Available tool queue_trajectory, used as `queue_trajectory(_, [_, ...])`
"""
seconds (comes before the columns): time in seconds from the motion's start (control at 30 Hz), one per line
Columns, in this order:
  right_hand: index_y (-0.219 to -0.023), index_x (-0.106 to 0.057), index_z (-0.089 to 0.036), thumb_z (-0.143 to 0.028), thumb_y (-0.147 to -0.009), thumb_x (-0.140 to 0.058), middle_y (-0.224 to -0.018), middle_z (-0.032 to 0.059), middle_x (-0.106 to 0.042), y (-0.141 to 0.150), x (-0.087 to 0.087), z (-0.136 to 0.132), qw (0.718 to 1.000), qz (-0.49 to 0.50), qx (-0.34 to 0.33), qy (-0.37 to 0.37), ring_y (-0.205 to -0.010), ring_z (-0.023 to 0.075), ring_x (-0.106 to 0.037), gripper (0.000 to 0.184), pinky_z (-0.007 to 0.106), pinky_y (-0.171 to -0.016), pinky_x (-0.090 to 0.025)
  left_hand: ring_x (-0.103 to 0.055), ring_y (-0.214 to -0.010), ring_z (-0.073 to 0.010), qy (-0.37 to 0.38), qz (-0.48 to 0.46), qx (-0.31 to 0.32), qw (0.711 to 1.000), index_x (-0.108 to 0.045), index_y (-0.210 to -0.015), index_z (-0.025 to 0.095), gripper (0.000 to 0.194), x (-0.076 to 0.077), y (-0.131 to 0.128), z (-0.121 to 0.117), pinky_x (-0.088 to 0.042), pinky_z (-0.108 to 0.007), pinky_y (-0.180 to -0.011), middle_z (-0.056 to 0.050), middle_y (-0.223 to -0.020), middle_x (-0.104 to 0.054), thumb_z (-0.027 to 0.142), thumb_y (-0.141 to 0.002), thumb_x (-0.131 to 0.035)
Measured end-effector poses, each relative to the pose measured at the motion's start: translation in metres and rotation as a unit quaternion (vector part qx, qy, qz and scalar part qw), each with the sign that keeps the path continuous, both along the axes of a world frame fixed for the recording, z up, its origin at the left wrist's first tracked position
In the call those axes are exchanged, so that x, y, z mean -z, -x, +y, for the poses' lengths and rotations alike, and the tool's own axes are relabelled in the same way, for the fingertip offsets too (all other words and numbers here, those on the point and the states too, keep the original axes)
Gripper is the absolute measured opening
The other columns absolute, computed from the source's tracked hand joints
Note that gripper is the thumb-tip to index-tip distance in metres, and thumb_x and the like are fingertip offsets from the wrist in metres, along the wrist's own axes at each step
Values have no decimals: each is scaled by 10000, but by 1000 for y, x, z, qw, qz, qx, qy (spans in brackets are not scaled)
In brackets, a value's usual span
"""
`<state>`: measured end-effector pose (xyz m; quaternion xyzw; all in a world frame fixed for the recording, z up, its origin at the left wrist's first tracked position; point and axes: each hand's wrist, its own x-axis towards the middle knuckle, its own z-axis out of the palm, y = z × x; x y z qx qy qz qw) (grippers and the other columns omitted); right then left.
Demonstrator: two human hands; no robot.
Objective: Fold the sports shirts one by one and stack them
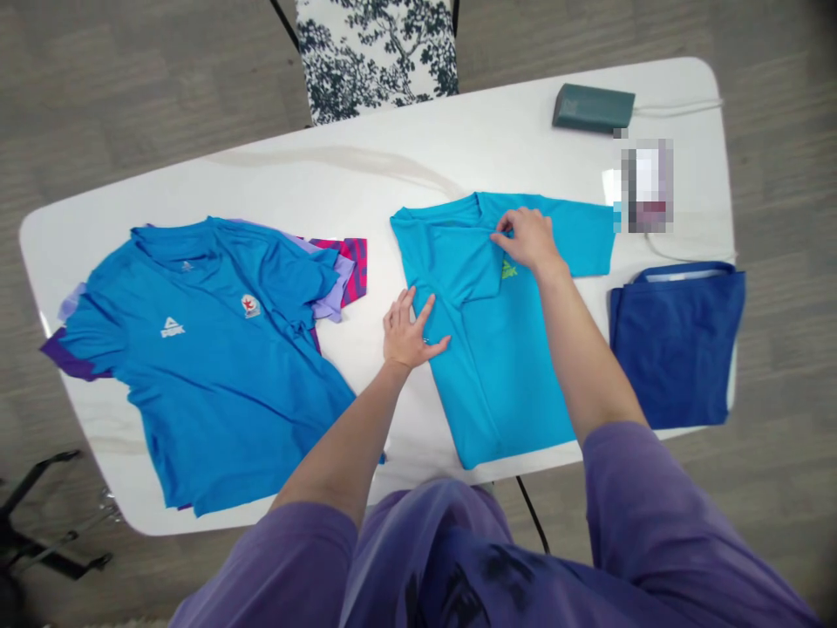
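Observation:
A turquoise T-shirt [529,375] lies on the white table, its left side turned inward so that one sleeve rests across the chest. My left hand [411,330] presses on the folded left edge, its fingers spread. Near the collar, my right hand [528,237] pinches the fabric of the turned-in sleeve between thumb and fingers, just above a small yellow-green logo. The shirt's other sleeve still points out to the right. Left of it, a blue T-shirt [222,366] with a white logo and a round badge lies spread over other shirts.
A folded navy garment [677,349] sits at the table's right end. Behind it are a pixelated object [647,187] and a dark green box-shaped device [594,108] with a pale cable. A patterned chair [379,57] stands beyond the far edge of the white table [275,187].

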<state>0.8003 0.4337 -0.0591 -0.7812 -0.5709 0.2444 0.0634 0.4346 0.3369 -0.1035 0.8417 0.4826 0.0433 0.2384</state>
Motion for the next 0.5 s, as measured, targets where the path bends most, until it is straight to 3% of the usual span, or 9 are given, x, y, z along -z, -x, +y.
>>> queue_trajectory(0.17, [-1340,-753,-228,-569,-1164,-593,-1307,143,-841,-14,-2,2,1000,13,11,15,-1244,352,-679,416,602,-1200,-475,-199,-1811,-480,0,18,-4,1000,-434,-1853,346,1107,-2,-4,-4,-268,-687,-1389,-125,-1962,-231,764,-904,-819])
queue_trajectory(0.3, [-1420,-717,-221,-609,-1129,-621,-1343,158,-807,-1,-13,-28,996,6,45,-74,-1297,403,-663,494,605,-1157,-502,-178,-1809,-506,19,22,-9,1000,-447,-1848,340,1134,-6,-7,-6,-253,-689,-1388,-143,-1960,-229,775,-875,-835])
queue_trajectory(0.4, [-1473,-669,-189,-615,-1159,-508,-1359,177,-770,31,-22,-93,989,28,74,-126,-1317,381,-659,553,549,-1139,-522,-154,-1811,-517,33,23,-11,999,-446,-1848,335,1154,-12,-11,-7,-251,-690,-1383,-154,-1957,-235,791,-862,-838])
queue_trajectory(0.5, [-1398,-692,-209,-524,-1139,-499,-1273,151,-778,70,-30,-200,984,65,130,-100,-1208,335,-705,451,513,-1112,-544,-157,-1811,-503,32,28,-9,999,-440,-1849,321,1200,-22,-17,-9,-248,-686,-1385,-180,-1949,-247,819,-837,-851])
